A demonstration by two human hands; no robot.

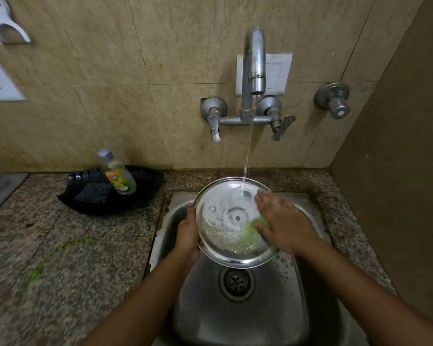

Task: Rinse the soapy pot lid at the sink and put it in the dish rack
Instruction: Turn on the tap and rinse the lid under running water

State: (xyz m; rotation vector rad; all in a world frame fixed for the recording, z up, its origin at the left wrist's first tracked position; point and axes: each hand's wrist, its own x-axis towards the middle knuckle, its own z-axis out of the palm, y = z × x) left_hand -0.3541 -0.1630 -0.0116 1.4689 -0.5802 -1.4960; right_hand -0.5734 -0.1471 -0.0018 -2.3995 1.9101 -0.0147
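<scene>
A round steel pot lid (225, 221) is held tilted over the steel sink (285, 303), its inner side facing me and wet. Water runs from the tap (254, 58) onto the lid's upper edge. My left hand (188, 233) grips the lid's left rim. My right hand (283, 221) lies flat on the lid's right side, fingers spread, with a green patch (251, 232) beside it that may be a scrubber or soap. No dish rack is in view.
A black tray (145, 188) on the granite counter at the left holds a dish-soap bottle (116, 173) and a dark sponge (93, 193). Green smears (36, 272) mark the counter. Tap handles (214, 123) stick out from the tiled wall. A brown wall closes the right side.
</scene>
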